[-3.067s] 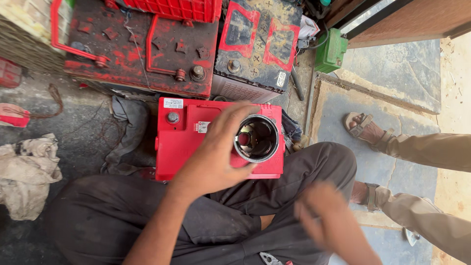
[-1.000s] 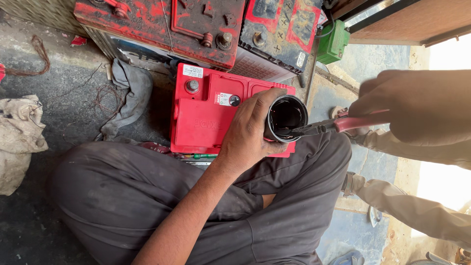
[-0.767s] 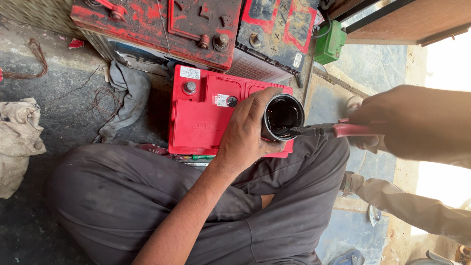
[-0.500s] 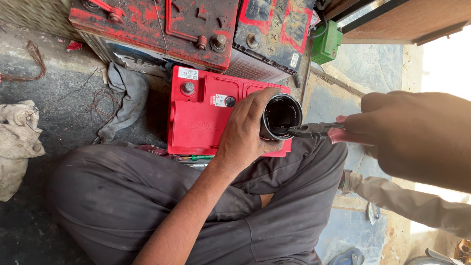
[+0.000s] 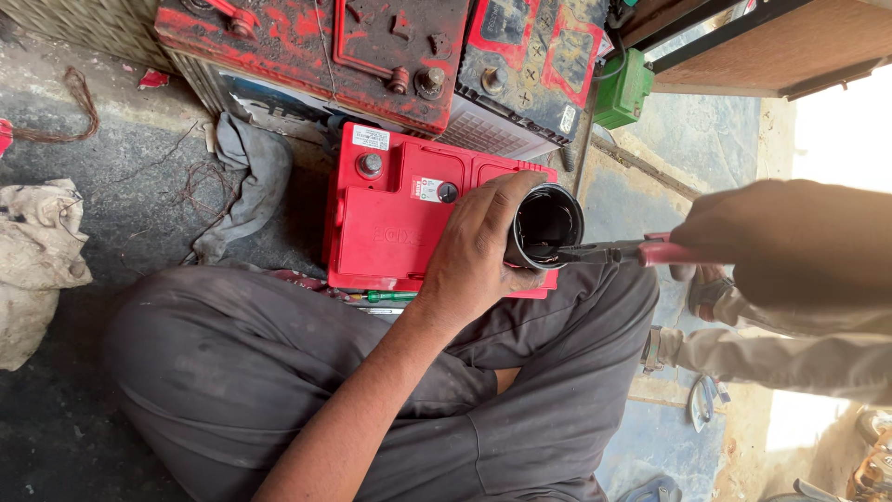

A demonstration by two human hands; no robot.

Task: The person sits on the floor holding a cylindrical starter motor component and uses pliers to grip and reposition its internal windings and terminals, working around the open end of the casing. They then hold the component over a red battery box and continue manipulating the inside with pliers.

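Observation:
My left hand (image 5: 478, 251) wraps around a black cylindrical cup with a metal rim (image 5: 546, 223), holding it on top of a red battery (image 5: 390, 223) in front of my crossed legs. My right hand (image 5: 790, 244) grips red-handled pliers (image 5: 618, 251), whose jaws reach the cup's rim on its right side. The inside of the cup looks dark.
Two worn red and black batteries (image 5: 372, 46) stand behind the red one, with a green box (image 5: 623, 88) to their right. A grey rag (image 5: 246, 177) and a dirty cloth (image 5: 37, 260) lie at left. A green-handled screwdriver (image 5: 386, 297) lies by my knee. Another person's sandalled feet (image 5: 706, 297) are at right.
My right hand came in from the lower right with the pliers and set their jaws to the cup's rim. The left hand has kept its hold on the cup.

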